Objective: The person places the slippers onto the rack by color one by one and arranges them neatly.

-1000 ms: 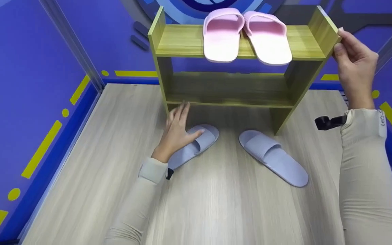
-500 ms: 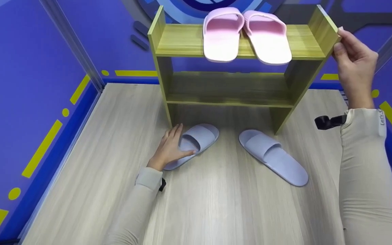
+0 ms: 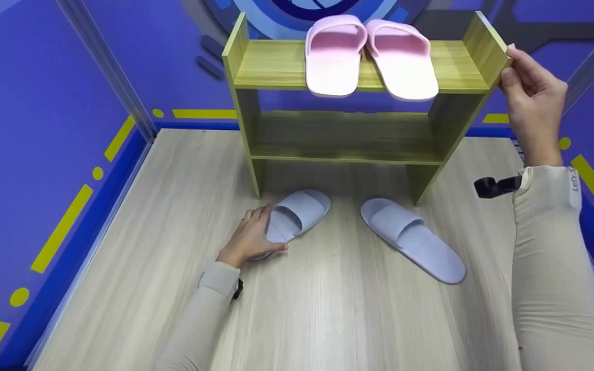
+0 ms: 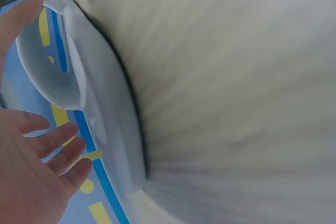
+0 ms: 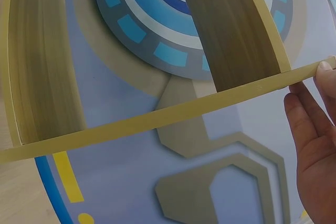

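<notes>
My left hand (image 3: 247,233) is low over the heel half of a light grey-blue slipper (image 3: 304,208) on the floor. Thumb and fingers are spread to either side of that heel. In the left wrist view the fingers are relaxed and apart beside the slipper (image 4: 110,103). A matching slipper (image 3: 414,239) lies to the right, toe angled toward the rack. My right hand (image 3: 537,100) pinches the upper front edge of the wooden shoe rack's right side panel (image 3: 490,56), also seen in the right wrist view as a long panel edge (image 5: 173,111).
A pair of pink slippers, one left (image 3: 334,67) and one right (image 3: 405,72), stands on the rack's top shelf (image 3: 276,64), heels over its front edge. The lower shelf (image 3: 346,136) is below. Blue walls (image 3: 34,129) with yellow marks enclose the wood-look floor (image 3: 323,309).
My left hand has come down and back from in front of the lower shelf to the left slipper's heel. The right hand keeps its hold on the rack.
</notes>
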`<state>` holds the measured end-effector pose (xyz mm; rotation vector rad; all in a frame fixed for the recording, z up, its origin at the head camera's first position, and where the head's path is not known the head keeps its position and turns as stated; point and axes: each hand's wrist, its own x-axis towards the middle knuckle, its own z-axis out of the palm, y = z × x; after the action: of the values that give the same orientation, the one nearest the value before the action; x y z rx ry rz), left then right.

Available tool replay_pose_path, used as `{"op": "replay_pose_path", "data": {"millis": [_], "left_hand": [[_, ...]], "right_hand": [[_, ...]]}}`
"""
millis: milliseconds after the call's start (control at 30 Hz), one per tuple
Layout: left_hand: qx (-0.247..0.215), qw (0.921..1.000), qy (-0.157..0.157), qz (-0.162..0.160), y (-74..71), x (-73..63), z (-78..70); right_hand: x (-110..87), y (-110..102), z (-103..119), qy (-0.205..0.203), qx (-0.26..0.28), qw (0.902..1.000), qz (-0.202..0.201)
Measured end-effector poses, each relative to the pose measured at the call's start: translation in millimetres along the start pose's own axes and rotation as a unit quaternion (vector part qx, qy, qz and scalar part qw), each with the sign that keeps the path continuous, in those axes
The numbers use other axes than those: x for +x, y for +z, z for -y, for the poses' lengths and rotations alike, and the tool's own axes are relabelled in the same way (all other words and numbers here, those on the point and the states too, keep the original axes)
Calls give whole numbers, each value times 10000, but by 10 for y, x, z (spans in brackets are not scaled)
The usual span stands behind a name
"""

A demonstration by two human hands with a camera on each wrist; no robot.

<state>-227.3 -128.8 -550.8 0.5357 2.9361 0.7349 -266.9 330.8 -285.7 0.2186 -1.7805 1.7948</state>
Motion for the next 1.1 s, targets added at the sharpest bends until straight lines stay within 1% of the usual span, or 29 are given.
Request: {"op": "replay_pose_path", "data": {"millis": [100, 300, 533, 667, 800, 1100], "left_hand": [[-27, 10000, 27, 9, 20, -24, 20], [-16, 9999, -35, 94, 41, -67, 55], [-106, 9997, -170, 172, 32, -100, 78], [-172, 9996, -142, 174, 10, -137, 93], [-105, 9996, -75, 235, -7, -166, 111], [-67, 9998, 69, 152, -13, -168, 136]], "right_hand": [[5, -4, 10, -1, -33, 10000, 5], [5, -1, 10, 28, 57, 10000, 34], [8, -3, 6, 9, 14, 10000, 20], [4, -3, 3, -2, 25, 10000, 22], [12, -13, -21, -43, 105, 9999, 29], [7, -14, -21, -65, 118, 9999, 66]]}}
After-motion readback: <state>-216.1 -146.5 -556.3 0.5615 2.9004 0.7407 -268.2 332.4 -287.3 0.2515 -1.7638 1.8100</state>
